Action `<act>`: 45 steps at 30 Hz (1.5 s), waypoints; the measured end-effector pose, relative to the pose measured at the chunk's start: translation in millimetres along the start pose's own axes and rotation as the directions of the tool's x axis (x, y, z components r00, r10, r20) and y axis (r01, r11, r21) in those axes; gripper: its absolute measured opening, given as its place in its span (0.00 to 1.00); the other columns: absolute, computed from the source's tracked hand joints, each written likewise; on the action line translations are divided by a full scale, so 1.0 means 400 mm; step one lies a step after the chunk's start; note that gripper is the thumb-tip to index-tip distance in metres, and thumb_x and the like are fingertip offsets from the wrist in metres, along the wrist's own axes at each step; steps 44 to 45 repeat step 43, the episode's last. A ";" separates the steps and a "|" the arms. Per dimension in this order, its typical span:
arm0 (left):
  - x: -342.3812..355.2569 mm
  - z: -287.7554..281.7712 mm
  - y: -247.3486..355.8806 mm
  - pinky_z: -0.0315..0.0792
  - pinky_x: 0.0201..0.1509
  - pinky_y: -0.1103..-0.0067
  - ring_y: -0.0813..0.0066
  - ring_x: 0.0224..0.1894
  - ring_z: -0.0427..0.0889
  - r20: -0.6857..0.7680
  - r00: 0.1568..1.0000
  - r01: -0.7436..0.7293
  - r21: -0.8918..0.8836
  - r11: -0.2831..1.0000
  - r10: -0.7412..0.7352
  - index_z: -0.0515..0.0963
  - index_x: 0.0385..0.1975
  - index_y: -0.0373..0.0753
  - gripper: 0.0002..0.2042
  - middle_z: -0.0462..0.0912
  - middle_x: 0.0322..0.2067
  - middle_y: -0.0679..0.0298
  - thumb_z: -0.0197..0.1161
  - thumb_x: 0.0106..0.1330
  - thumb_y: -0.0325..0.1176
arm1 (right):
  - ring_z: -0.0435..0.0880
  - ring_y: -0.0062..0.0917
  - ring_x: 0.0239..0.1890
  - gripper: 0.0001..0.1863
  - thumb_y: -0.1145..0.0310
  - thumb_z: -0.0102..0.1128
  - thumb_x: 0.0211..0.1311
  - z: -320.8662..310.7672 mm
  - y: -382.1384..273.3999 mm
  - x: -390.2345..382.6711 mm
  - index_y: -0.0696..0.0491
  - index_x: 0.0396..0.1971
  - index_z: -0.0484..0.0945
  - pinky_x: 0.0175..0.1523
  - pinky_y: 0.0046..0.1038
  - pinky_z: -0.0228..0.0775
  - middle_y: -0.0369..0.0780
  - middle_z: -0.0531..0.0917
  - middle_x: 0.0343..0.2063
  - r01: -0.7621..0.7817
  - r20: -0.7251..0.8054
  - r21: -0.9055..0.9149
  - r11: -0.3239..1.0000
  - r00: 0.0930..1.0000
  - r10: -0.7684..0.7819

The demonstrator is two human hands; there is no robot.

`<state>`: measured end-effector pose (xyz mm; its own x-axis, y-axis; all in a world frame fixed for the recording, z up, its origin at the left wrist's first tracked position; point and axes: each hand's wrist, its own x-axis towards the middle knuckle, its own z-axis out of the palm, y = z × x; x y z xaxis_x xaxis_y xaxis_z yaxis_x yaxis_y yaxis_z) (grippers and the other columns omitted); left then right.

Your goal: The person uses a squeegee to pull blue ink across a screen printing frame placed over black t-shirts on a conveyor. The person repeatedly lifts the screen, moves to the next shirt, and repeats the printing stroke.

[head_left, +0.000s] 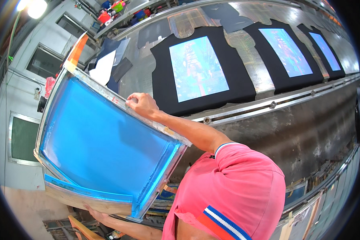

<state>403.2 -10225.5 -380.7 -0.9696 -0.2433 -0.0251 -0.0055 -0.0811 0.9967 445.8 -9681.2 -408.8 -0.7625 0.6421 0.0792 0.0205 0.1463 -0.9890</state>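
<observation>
A screen printing frame (120, 108) with blue mesh is tilted up at the left. My right hand (142, 105) is closed over its upper rim, thumb and fingers bent around the edge. Along the frame's lower side lies a squeegee (88, 199) with a wooden handle and a blue-coated edge. My left hand (95, 214) is underneath, against the lower edge of the wood; its fingers are partly hidden, and it seems to bear the frame from below. Blue ink coats the mesh and gathers at the lower right corner.
Several black shirt pieces (240, 90) with pale blue prints lie along a long metal table (264, 86). A slotted metal rail (273, 106) runs down its near side. Dark fabric and a white sheet (104, 69) lie past the frame; racks (308, 200) stand at lower right.
</observation>
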 end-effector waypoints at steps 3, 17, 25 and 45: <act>-0.036 -0.013 -0.002 0.62 0.71 0.58 0.56 0.70 0.63 -0.114 0.993 -0.011 -0.016 1.000 0.009 0.55 0.74 0.36 0.37 0.60 0.71 0.52 0.52 0.75 0.56 | 0.87 0.41 0.44 0.20 0.51 0.61 0.62 0.023 0.016 0.040 0.50 0.44 0.87 0.53 0.40 0.76 0.48 0.89 0.39 0.009 0.056 -0.021 1.000 0.998 -0.008; 0.012 -0.447 -0.222 0.67 0.66 0.62 0.56 0.63 0.71 0.087 0.903 -0.426 0.043 0.904 0.422 0.65 0.67 0.38 0.29 0.70 0.63 0.53 0.58 0.71 0.46 | 0.85 0.26 0.35 0.15 0.68 0.59 0.62 0.246 -0.072 0.088 0.57 0.45 0.87 0.44 0.30 0.77 0.43 0.89 0.36 0.308 0.190 0.105 0.945 0.927 -0.323; 0.214 -0.057 -0.251 0.80 0.47 0.72 0.71 0.42 0.86 0.103 0.991 0.122 -0.409 0.904 -0.087 0.82 0.48 0.26 0.26 0.87 0.41 0.55 0.69 0.67 0.49 | 0.62 0.06 0.17 0.17 0.58 0.58 0.72 0.178 -0.219 0.158 0.52 0.51 0.84 0.19 0.12 0.44 0.25 0.72 0.20 0.148 0.163 0.185 0.972 0.970 -0.179; 0.996 -0.461 -0.195 0.83 0.47 0.67 0.64 0.42 0.87 -0.125 0.990 -0.137 -0.710 0.691 0.067 0.74 0.56 0.28 0.29 0.85 0.45 0.53 0.61 0.72 0.52 | 0.70 0.27 0.62 0.31 0.46 0.41 0.76 1.294 -0.766 0.728 0.50 0.69 0.66 0.65 0.33 0.62 0.38 0.69 0.63 0.693 0.742 0.130 0.709 0.406 -0.533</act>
